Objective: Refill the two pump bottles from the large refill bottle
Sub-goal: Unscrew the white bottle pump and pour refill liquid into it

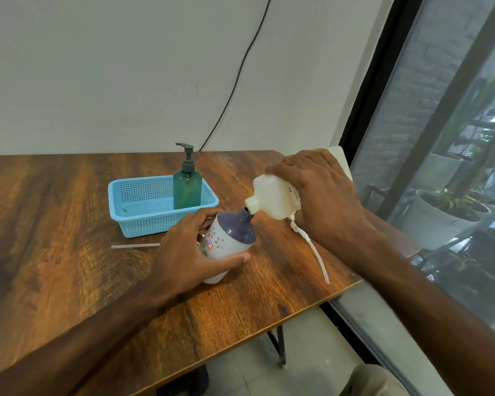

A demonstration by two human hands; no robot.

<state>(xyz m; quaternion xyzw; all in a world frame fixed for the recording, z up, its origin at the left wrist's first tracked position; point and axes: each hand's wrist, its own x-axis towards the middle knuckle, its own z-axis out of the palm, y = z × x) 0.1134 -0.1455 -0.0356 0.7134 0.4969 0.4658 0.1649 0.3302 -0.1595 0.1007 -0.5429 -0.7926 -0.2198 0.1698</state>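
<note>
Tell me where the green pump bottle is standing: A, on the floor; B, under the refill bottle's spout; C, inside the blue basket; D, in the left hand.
C: the green pump bottle stands upright inside the blue basket, touched by neither hand.

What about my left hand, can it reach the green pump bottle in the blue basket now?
Probably not yet: the left hand grips the tilted white-and-purple bottle; otherwise the path to the green pump bottle looks open.

Nothing legible: label (293,195) on refill bottle (269,195), sticker (209,242) on pump bottle (232,235) blurred.
</note>
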